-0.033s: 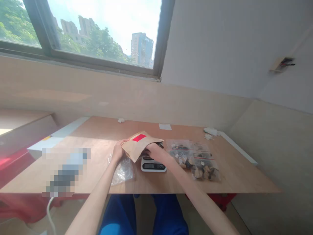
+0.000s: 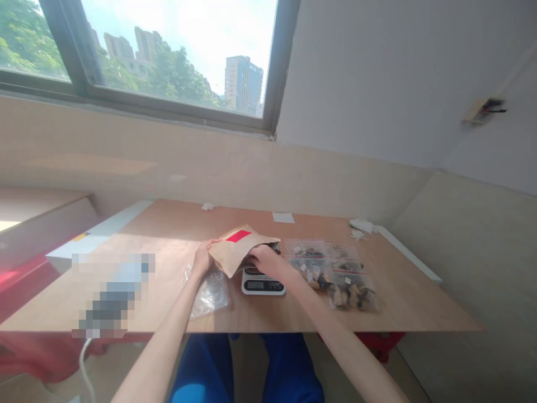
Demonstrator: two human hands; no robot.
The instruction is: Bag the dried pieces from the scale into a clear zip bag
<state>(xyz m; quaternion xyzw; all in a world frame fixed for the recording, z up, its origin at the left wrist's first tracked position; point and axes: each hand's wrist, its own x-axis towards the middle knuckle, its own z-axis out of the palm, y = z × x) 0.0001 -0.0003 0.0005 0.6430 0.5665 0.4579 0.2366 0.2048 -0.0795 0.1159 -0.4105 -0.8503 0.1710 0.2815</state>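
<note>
Brown kraft-paper bag with a red rectangular label: located between the two hands, tilted, with its mouth facing the right hand. The left hand grips the bag's left side. The right hand is at the mouth; its fingers are partly hidden by the paper, so it cannot be determined whether they are closed on anything. Dark contents show at the mouth, just beyond the right hand.

A white electronic scale with a black front panel is positioned just below the right hand, on the near side. The bag and the right hand cover its rear part; contact between bag and scale cannot be confirmed. A flat, clear plastic bag lies just beside the left forearm, on its inner side. Several clear plastic pouches with red lines, containing brown and dark pieces, lie to the right of the right hand. All are on a light-brown wooden tabletop.

Beyond the hands, near the far edge, lie a small crumpled white piece, a white paper sheet and, farther right, loose white papers. A beige wall stands behind them. A grey-framed window is above the wall's left part, with trees and buildings outside.
</note>
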